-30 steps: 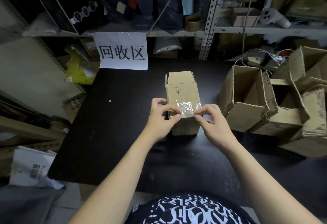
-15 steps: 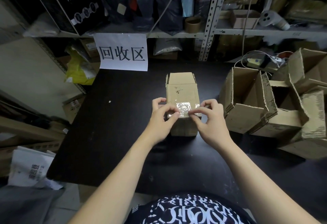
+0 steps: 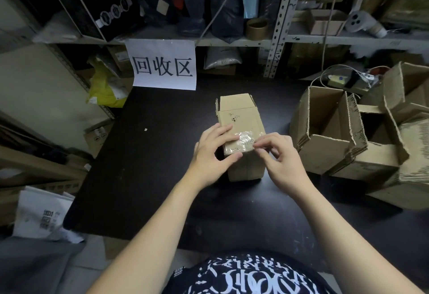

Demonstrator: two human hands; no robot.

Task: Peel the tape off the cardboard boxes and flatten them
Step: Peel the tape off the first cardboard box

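Observation:
A small brown cardboard box (image 3: 240,117) lies on the black table (image 3: 148,177), its far flaps open. A crinkled patch of clear tape (image 3: 245,140) sits on its top near the front edge. My left hand (image 3: 212,156) grips the box's near left corner, fingers on top and thumb on the front face. My right hand (image 3: 278,159) pinches the right edge of the tape between thumb and forefinger.
Several opened, torn cardboard boxes (image 3: 343,135) crowd the table's right side. A white paper sign (image 3: 162,65) hangs at the back under a metal shelf (image 3: 274,40) full of goods. White bags (image 3: 44,217) lie on the floor at left.
My right hand has moved leftward along the tape and now pinches it over the box top. My left hand has slid slightly forward on the box.

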